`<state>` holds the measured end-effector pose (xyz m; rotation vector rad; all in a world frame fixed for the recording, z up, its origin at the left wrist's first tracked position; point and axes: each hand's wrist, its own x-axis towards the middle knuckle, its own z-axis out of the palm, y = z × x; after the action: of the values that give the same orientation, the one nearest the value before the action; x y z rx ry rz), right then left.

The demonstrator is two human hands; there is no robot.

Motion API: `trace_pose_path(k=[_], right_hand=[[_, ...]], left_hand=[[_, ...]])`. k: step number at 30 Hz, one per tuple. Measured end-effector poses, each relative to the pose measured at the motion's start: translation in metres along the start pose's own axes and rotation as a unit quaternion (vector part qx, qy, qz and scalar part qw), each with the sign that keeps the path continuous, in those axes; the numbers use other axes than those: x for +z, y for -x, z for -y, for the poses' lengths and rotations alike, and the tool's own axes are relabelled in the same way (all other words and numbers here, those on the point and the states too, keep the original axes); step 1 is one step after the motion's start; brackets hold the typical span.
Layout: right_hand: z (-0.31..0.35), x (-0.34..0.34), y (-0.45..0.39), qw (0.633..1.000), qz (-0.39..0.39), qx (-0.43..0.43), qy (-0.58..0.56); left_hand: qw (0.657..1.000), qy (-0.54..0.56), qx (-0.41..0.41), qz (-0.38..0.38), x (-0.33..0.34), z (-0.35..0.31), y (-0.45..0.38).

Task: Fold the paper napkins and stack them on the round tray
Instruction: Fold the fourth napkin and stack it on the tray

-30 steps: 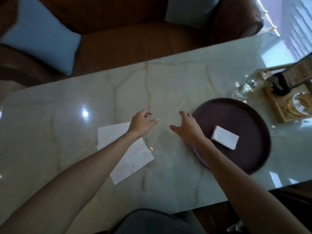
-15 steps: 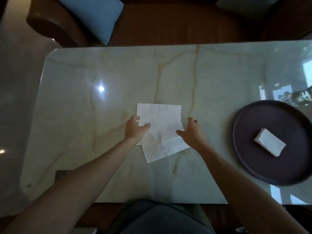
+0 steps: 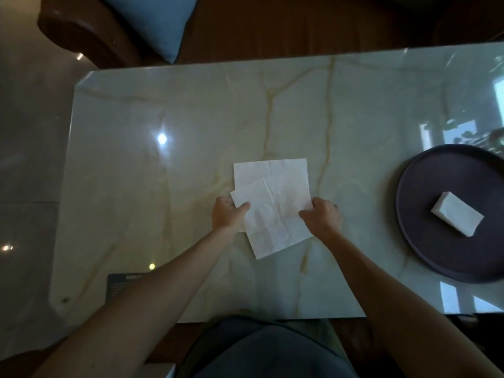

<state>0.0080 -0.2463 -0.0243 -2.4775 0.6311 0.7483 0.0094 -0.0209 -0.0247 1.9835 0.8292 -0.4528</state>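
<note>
Spreading across most of the frame, the marble desk (image 3: 191, 159) gives a wide, flat surface for folding. At the right edge of the frame sits the round tray (image 3: 425, 249), dark and kept off to the side so the working area stays free; one folded napkin (image 3: 456, 218) already lies near its middle, probably the start of the stack. At frame centre two unfolded napkins overlap — the lower napkin (image 3: 270, 171) lies square to the desk, and the top napkin (image 3: 275, 216) is skewed over it. The left hand (image 3: 227, 214) pinches the top napkin's left edge with thumb on top and fingers curled under, while the right hand (image 3: 321, 216) grips its right edge the same way. Holding both sides likely serves to lift this sheet away from the one beneath before folding.
</note>
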Motion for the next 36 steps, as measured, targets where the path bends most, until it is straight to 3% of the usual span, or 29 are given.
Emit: trace_pose_path(k=[3,6,9,13,16,18,20,22,24,26,29,32,36], right_hand=[[0.007,-0.016,0.0,0.997,0.032,-0.061,-0.044],[0.018,-0.048,0.005,0.985,0.066,-0.149,-0.064],[0.031,-0.09,0.018,0.972,0.072,-0.221,-0.038],[0.043,-0.15,0.039,0.964,0.062,-0.257,-0.039],[0.04,-0.188,0.051,0.96,0.074,-0.26,-0.073],[0.034,-0.205,0.054,0.955,0.072,-0.26,-0.123],[0.022,-0.218,0.053,0.939,0.062,-0.229,-0.25],[0.006,-0.225,0.048,0.894,0.046,-0.157,-0.417],[-0.013,-0.22,0.043,0.845,0.078,-0.07,-0.524],[-0.03,-0.197,0.042,0.824,0.149,0.0,-0.546],[-0.042,-0.157,0.053,0.813,0.208,-0.013,-0.544],[-0.033,-0.14,0.061,0.808,0.146,-0.039,-0.57],[-0.017,-0.132,0.061,0.852,0.089,-0.011,-0.516]], left_hand=[[0.998,-0.012,0.053,0.033,-0.01,-0.012,-0.009],[0.984,-0.02,0.107,0.144,-0.02,-0.039,-0.018],[0.946,-0.094,0.178,0.254,-0.028,-0.074,-0.02],[0.898,-0.116,0.219,0.365,-0.023,-0.114,-0.006],[0.885,-0.046,0.224,0.406,-0.013,-0.135,0.009],[0.882,-0.003,0.227,0.413,-0.005,-0.144,0.021],[0.887,0.031,0.217,0.407,-0.003,-0.152,0.03],[0.894,0.083,0.168,0.406,-0.003,-0.157,0.035],[0.894,0.13,0.133,0.407,-0.006,-0.16,0.037],[0.898,0.154,0.116,0.396,-0.011,-0.16,0.039],[0.907,0.147,0.108,0.379,-0.02,-0.153,0.04],[0.912,0.135,0.101,0.374,-0.027,-0.143,0.04],[0.921,0.083,0.107,0.366,-0.029,-0.128,0.042]])
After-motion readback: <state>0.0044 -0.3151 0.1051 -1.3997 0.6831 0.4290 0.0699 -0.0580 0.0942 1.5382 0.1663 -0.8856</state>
